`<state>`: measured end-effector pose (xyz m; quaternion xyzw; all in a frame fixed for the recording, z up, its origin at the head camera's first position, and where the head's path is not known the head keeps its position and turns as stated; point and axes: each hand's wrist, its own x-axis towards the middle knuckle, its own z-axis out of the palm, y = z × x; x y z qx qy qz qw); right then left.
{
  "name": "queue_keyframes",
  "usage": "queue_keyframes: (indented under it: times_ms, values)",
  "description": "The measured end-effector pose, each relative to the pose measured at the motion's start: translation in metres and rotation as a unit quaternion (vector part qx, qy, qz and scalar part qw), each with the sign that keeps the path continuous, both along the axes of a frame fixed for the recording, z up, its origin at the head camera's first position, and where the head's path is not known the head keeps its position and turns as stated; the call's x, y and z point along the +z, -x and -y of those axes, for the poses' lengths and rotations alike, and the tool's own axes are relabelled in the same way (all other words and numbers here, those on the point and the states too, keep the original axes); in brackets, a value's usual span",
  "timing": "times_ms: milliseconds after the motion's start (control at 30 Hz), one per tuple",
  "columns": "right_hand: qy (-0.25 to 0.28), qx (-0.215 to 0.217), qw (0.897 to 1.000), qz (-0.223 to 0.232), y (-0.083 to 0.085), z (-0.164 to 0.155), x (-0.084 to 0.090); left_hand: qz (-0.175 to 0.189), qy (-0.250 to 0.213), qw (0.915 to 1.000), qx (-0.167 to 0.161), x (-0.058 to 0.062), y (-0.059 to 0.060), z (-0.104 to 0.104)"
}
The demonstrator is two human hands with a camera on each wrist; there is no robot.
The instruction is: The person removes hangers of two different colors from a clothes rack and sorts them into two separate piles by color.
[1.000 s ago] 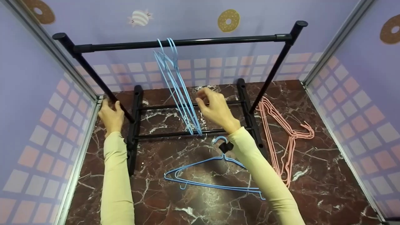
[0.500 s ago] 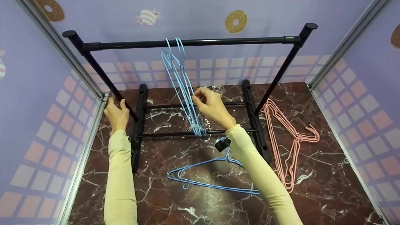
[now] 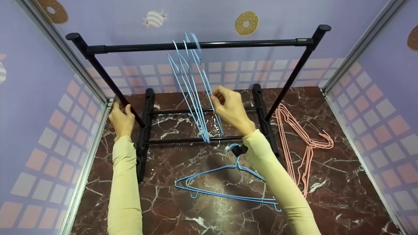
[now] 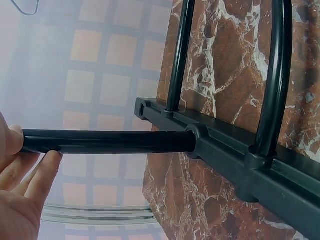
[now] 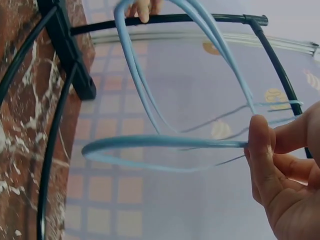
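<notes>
The right hand (image 3: 232, 109) pinches the thin, light, springy-looking blue hanger (image 3: 209, 94) by its sloping arm beside those hung on the rail (image 3: 202, 44), while the left hand (image 3: 122, 118) grips the rack's upright (image 3: 107, 81).

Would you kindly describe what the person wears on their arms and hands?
Both arms are covered to the wrist by snug pale yellow long sleeves, left and right. A small black device is strapped under the right wrist. The left hand and right hand are bare, without gloves.
</notes>
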<state>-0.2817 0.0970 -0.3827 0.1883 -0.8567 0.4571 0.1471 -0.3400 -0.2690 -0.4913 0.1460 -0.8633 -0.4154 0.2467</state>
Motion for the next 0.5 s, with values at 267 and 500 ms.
queue_keyframes:
  times_ms: [267,500]
  values:
    - [-0.030,-0.034,0.997,-0.068,-0.012,-0.035,0.002,-0.001,0.000,1.0000,0.003,-0.001,-0.001,-0.001]
    - [-0.042,-0.054,0.993,-0.099,-0.021,-0.063,-0.005,-0.001,-0.006,1.0000,0.005,-0.002,0.000,-0.003]
